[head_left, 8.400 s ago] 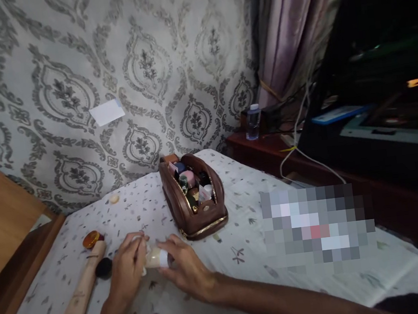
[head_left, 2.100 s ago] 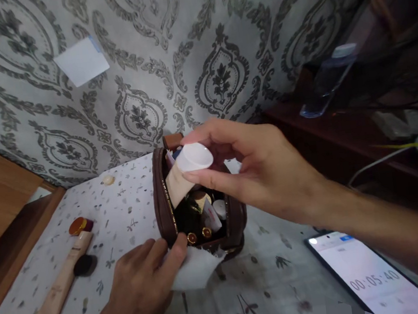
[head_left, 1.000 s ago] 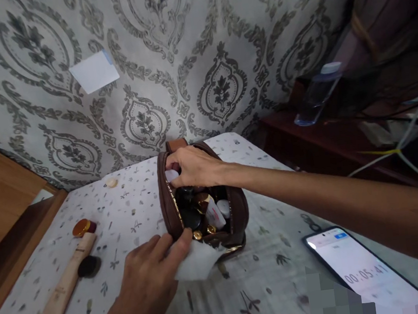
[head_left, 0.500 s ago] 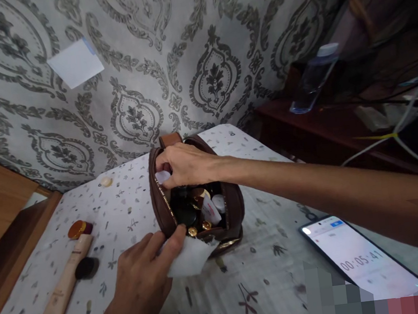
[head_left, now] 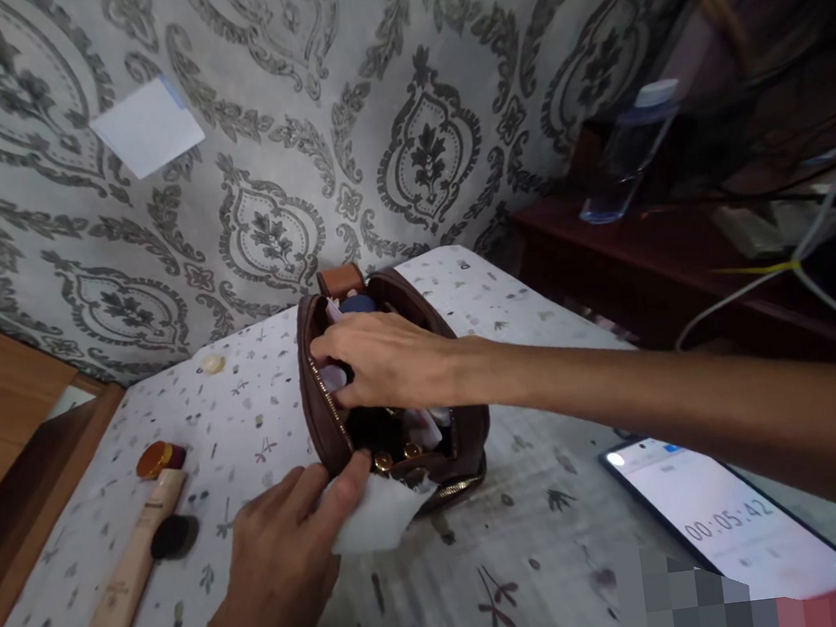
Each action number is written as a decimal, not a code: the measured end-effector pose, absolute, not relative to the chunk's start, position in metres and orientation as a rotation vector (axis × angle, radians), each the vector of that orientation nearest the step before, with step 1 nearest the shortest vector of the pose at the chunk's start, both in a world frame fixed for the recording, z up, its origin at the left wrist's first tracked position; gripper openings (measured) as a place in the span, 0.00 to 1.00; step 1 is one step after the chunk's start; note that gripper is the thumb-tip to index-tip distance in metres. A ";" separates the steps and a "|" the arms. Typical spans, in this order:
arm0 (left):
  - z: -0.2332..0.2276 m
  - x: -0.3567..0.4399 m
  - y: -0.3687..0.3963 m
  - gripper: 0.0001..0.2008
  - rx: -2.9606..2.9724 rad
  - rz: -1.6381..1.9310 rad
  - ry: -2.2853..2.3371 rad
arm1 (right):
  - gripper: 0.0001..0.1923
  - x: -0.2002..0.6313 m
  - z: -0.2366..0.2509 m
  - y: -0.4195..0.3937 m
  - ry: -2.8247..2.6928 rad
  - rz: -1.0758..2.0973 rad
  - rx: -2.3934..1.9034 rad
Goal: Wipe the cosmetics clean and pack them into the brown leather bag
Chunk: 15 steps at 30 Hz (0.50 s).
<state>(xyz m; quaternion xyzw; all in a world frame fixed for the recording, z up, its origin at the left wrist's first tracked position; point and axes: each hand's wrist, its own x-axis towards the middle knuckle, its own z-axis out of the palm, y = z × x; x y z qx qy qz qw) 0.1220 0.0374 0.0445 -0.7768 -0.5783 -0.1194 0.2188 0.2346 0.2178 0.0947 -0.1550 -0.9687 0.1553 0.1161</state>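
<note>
my right hand [head_left: 385, 362] is sitting lower over the open brown pouch [head_left: 331, 419] than half a second ago, when its fingers were up by the back rim; now they are spreading flat across the mouth and pressing on a pale container [head_left: 333, 376] by the left wall, so that piece seems to be settling in among the others. whether those fingers are closing on it or only pushing, i cannot tell. my left hand [head_left: 287, 560] is keeping its place, thumb on the pouch's front edge, fingers loosely curled on a white tissue [head_left: 377, 514] lying on the bed [head_left: 264, 422].

my palm is covering most of the contents; only gold caps [head_left: 384, 461] are peeking out. the phone [head_left: 720, 516] is showing a timer, its corner pixelated. a tube [head_left: 134, 567] is lying well to the left.
</note>
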 end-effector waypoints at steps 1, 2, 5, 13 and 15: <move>0.044 0.122 0.037 0.38 -2.154 -0.333 -1.594 | 0.10 0.236 0.094 0.216 -2.828 0.419 -0.447; 0.044 0.121 0.037 0.38 -2.156 -0.334 -1.589 | 0.09 0.237 0.093 0.215 -2.816 0.384 -0.442; 0.044 0.121 0.038 0.36 -2.152 -0.333 -1.578 | 0.08 0.239 0.090 0.212 -2.784 0.353 -0.434; 0.042 0.120 0.037 0.34 -2.132 -0.324 -1.542 | 0.05 0.232 0.088 0.218 -2.799 0.342 -0.388; 0.042 0.120 0.038 0.34 -2.132 -0.320 -1.539 | 0.06 0.231 0.084 0.218 -2.817 0.320 -0.373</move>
